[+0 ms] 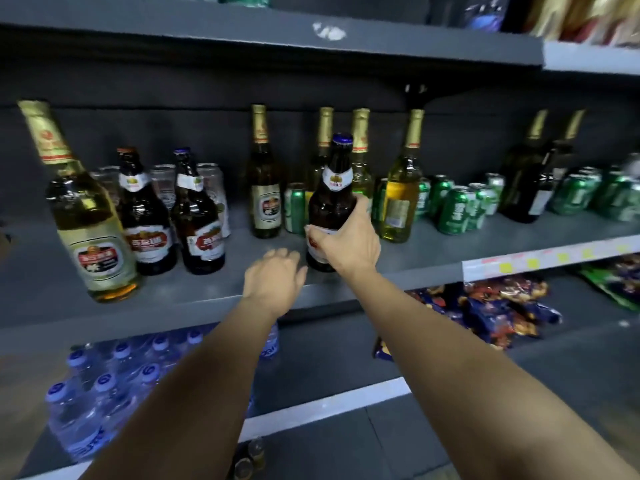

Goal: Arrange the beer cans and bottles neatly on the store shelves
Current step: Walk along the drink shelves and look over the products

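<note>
Near the shelf's (pixel 398 268) front edge, the right hand (pixel 349 242) is gripping a brown bottle (pixel 330 202) around its body. At its nine o'clock, the left hand (pixel 273 275) is hovering, fingers relaxed, holding nothing. Sliding it upright beside the matching brown bottles (pixel 173 213) at nine o'clock would probably suit, label forward.

Two bare forearms, no sleeves, bare hands

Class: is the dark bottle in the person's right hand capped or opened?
Capped: a blue cap sits on the dark bottle gripped by the right hand.
</note>
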{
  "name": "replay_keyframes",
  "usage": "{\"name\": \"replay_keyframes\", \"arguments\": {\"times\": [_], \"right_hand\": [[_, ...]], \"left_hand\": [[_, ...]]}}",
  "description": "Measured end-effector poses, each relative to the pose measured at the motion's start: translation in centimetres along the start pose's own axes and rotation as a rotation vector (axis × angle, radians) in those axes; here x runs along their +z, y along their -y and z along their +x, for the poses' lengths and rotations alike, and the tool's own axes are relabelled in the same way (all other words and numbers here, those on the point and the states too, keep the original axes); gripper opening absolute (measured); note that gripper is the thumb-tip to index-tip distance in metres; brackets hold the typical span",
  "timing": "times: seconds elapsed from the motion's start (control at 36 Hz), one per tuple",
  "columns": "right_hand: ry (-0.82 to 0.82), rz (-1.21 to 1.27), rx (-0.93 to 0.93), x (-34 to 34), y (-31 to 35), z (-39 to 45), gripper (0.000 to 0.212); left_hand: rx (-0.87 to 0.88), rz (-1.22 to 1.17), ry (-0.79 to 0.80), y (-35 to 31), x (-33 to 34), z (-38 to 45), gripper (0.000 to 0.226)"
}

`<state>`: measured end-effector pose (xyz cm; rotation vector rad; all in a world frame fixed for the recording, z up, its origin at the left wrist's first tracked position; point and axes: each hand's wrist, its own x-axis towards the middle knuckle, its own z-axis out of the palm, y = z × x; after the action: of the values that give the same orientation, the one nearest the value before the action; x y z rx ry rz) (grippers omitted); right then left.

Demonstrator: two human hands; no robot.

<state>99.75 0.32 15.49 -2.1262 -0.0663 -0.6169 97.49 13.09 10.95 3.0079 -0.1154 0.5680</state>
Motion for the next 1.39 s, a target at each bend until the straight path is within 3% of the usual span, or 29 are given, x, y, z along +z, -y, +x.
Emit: {"name": "replay_keyframes", "arguments": {"times": [0.22,0.53,0.67,0.81,0.92,1.14,1.39], "right_hand": [[-0.186,-0.028,0.136,-10.6,-7.1,-1.2,0.070],[-0.223,-0.218,0.403,-27.3,-22.2,-8.4,0.064],[-0.239,-0.338,0.493,-33.5,-28.1,-12.4,0.087],[-0.305,-0.392,0.620,-39.0,-32.6,-15.6,0.070],[-0.387,-0.386,0.709,-42.8,-35.6,-16.9,0.068],[-0.466,-0.469,0.801,-49.1,-41.7,-15.9,0.067],[-0.487,-0.513,0.833,-54.5,-48.6,-8.1,0.065]], "left_hand": [[0.112,-0.050,0.052,-9.6,0.5,-0.8,0.031],[0.375,-0.120,0.176,-30.7,4.8,-4.9,0.037],[0.483,-0.144,0.286,-39.6,7.1,-7.5,0.039],[0.623,-0.135,0.381,-47.3,8.7,-9.3,0.044],[0.712,-0.150,0.402,-52.6,10.1,-9.5,0.043],[0.844,-0.180,0.401,-62.6,12.8,-7.6,0.045],[0.895,-0.183,0.393,-72.3,16.1,0.4,0.046]]}}
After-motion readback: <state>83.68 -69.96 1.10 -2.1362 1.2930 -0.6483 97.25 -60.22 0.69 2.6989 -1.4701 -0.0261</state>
